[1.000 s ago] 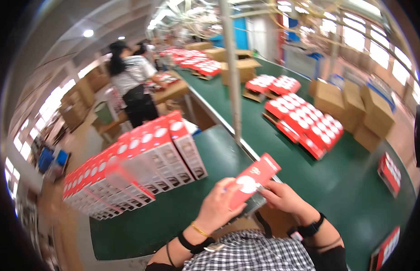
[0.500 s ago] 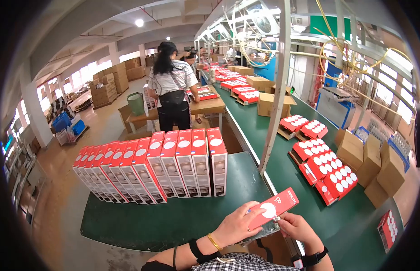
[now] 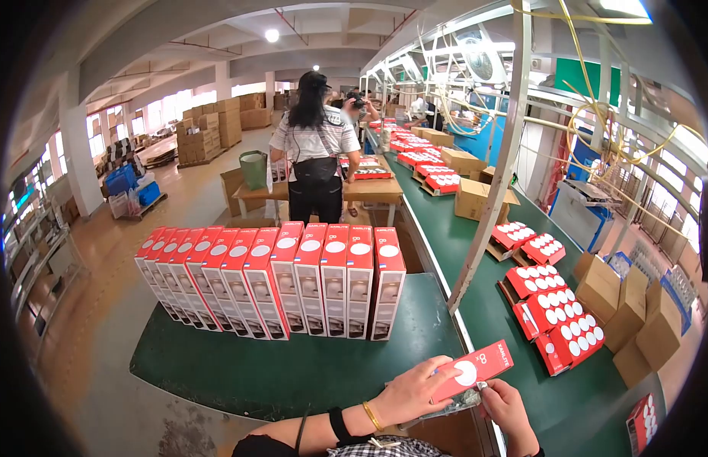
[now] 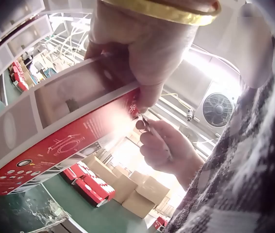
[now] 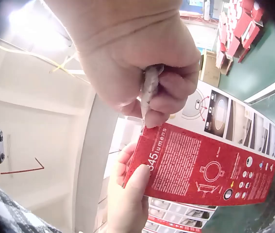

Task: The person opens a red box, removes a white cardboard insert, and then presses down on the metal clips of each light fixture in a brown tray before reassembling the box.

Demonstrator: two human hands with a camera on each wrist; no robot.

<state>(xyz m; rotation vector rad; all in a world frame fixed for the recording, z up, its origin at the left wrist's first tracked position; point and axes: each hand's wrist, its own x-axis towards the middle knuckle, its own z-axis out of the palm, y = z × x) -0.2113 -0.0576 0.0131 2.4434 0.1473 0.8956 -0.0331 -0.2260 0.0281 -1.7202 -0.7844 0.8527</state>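
Observation:
My left hand (image 3: 415,390) grips a long red-and-white printed carton (image 3: 487,364) marked XANLITE, its thumb and fingers across the end nearest me. In the right wrist view, "345 lumens" shows on the carton's red side (image 5: 191,162). Close against that same end is my right hand (image 3: 508,407), its fingers curled round a small greyish-white strip (image 5: 150,90). I cannot tell exactly what the strip is. Its tip meets the carton's edge in the right wrist view. A row of matching upright cartons (image 3: 308,293) stands on the green-topped table (image 3: 217,369) to the left.
A metal post (image 3: 495,171) rises at the table's far right corner. Beyond it a green conveyor (image 3: 476,293) carries red trays (image 3: 563,324) and open cardboard boxes (image 3: 601,286). Another person (image 3: 314,145) stands ahead at a wooden table (image 3: 381,190).
The head view has swung and steadied, so the carton row and conveyor sit differently in it. Both hands stay at the carton's near end, now lower and further right in the view.

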